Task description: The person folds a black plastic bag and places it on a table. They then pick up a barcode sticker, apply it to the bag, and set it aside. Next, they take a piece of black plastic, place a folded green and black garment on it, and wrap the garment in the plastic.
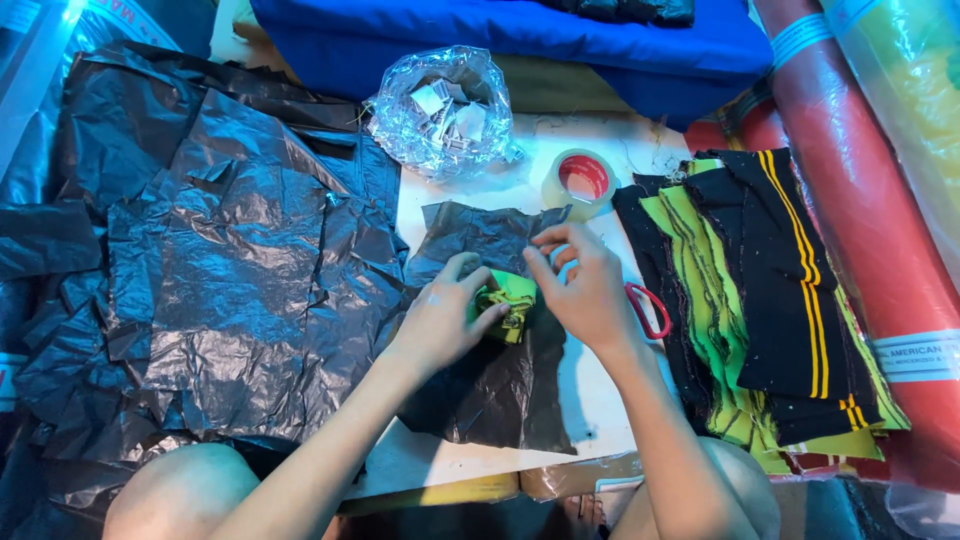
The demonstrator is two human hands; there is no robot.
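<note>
White tabletop (pixel 590 400) was seen from above, crowded on all sides with cloth and plastic. Its left part was covered by a large heap of crumpled black plastic sheets (pixel 220 260). Folded blue fabric (pixel 500 35) was laid across the far edge, and red rolls of fabric (pixel 870 230) in clear wrap were stacked along the right. Beside those rolls, a pile of black and lime-green knitted strips (pixel 760 290) with yellow stripes was spread. A clear plastic bag (pixel 445 110) filled with small white pieces, perhaps labels, was set at the far side of the table, and a roll of clear tape (pixel 580 180) with a red core was placed just to its right. A single black plastic sheet (pixel 490 370) was laid flat in the middle of the table. On it, a small folded lime-green bundle (pixel 508 300) was gripped between both hands. The left hand (pixel 445 315) was closed around the bundle's near side, thumb on top. The right hand (pixel 585 285) was curled narrowly over its far side, fingertips pinched at the sheet's upper edge. A red scissor handle (pixel 648 308) was partly hidden behind the right hand.
</note>
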